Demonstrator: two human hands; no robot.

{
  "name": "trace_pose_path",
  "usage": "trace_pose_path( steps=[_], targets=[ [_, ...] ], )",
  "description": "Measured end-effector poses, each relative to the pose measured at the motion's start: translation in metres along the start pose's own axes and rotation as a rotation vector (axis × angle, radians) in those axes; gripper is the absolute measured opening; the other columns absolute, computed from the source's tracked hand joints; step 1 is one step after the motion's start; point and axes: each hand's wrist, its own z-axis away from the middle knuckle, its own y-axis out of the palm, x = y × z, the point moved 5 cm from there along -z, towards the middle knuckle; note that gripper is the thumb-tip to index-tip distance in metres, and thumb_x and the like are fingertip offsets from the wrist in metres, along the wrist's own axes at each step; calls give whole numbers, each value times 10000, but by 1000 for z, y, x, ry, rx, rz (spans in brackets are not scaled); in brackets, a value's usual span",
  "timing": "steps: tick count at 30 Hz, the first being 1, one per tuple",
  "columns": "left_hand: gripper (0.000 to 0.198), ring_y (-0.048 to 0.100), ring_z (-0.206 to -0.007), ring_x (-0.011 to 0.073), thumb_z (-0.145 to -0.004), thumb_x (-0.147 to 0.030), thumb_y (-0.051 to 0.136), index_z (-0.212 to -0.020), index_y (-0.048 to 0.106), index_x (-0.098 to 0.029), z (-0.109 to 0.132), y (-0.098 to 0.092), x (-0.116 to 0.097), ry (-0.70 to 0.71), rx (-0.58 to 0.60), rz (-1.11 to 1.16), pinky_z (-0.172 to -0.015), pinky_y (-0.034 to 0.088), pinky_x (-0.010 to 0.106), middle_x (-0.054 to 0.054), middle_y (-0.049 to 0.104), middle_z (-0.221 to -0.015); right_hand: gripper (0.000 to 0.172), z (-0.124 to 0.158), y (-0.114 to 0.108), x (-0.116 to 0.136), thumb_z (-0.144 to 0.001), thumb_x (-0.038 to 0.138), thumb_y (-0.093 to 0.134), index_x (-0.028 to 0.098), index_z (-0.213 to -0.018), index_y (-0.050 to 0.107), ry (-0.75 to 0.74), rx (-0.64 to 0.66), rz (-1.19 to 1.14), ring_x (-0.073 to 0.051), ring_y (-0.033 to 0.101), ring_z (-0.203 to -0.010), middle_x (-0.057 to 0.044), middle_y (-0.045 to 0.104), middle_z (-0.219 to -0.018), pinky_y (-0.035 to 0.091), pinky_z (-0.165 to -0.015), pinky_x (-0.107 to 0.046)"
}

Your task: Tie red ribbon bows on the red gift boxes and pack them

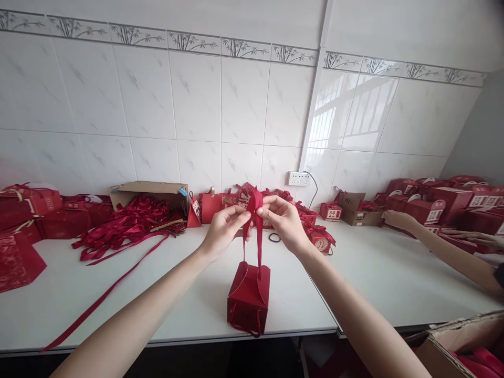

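A small dark red gift box (249,299) stands near the front edge of the white table (189,294), its top flaps curved upward. A red ribbon (259,236) rises from the box to both my hands. My left hand (224,228) pinches the ribbon's top on the left side, fingers closed. My right hand (282,220) pinches the same ribbon from the right. Both hands are held above the box, close together.
A pile of loose red ribbons (126,223) and an open cardboard box (149,193) lie at the back left. Red gift boxes (23,210) line the wall on both sides. Another person's hand (396,218) reaches among boxes at right. A black hair band (274,237) lies behind my hands.
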Motion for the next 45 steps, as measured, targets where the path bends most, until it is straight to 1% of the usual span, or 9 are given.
trace_pose_path(
  steps=[10, 14, 18, 22, 26, 31, 35, 41, 45],
  targets=[
    [232, 522, -499, 75, -689, -322, 711, -700, 551, -155, 2, -31, -18, 121, -164, 109, -469, 436, 215, -26, 575, -636, 248, -3, -23, 8, -626, 381, 781, 210, -681, 610, -95, -136, -88, -87, 510, -582, 48, 591, -642, 426, -586, -247],
    [257, 518, -483, 73, -659, -329, 740, -697, 558, -153, 4, -41, -15, 43, -139, 68, -450, 431, 205, -31, 557, -598, 303, -6, -25, 5, -589, 408, 798, 197, -650, 589, -29, -64, -16, -83, 468, -537, 44, 556, -600, 389, -520, -235],
    [262, 498, -470, 62, -647, -329, 746, -698, 549, -164, 0, -56, -25, 149, -261, 128, -457, 435, 205, -47, 537, -593, 288, -12, -28, 12, -613, 423, 781, 198, -664, 609, -81, -93, 37, -78, 468, -536, 43, 557, -599, 400, -533, -233],
    [264, 494, -474, 63, -673, -332, 725, -650, 525, -161, -4, -57, -33, 170, -264, 108, -485, 447, 217, -47, 518, -577, 279, -17, -28, 21, -613, 412, 785, 209, -676, 605, -120, -79, 24, -100, 520, -591, 32, 580, -639, 456, -594, -260],
    [260, 476, -459, 51, -683, -320, 720, -652, 517, -162, -6, -50, -29, 142, -259, 160, -477, 437, 209, -56, 508, -584, 274, -15, -25, 17, -624, 408, 778, 207, -679, 600, -86, -84, -34, -92, 524, -588, 37, 571, -639, 473, -616, -266],
    [263, 516, -481, 75, -689, -366, 718, -718, 555, -160, -9, -20, -9, 35, -109, 94, -484, 451, 225, -42, 537, -587, 278, -7, -10, 6, -638, 419, 762, 192, -702, 616, -8, -14, 72, -90, 504, -567, 31, 572, -628, 437, -558, -251],
    [234, 513, -480, 75, -726, -368, 681, -748, 580, -159, -12, -2, -3, 53, -95, 14, -489, 449, 219, -33, 548, -570, 302, -4, -1, 6, -625, 439, 762, 185, -687, 611, -25, 6, 133, -90, 515, -591, 22, 592, -660, 421, -562, -240],
    [175, 530, -469, 83, -735, -310, 654, -793, 602, -154, -11, 2, -6, 57, -69, -100, -448, 436, 221, -22, 573, -612, 407, -6, 0, 2, -557, 415, 805, 199, -749, 518, 25, -4, 100, -88, 522, -542, 39, 602, -642, 397, -507, -229],
    [160, 569, -519, 119, -745, -300, 641, -768, 609, -145, -6, 1, -11, 43, 35, -127, -467, 454, 235, 2, 585, -587, 453, -6, 1, 1, -589, 400, 787, 206, -900, 521, 89, 17, 139, -81, 496, -486, 58, 586, -610, 368, -469, -227]
  ],
)
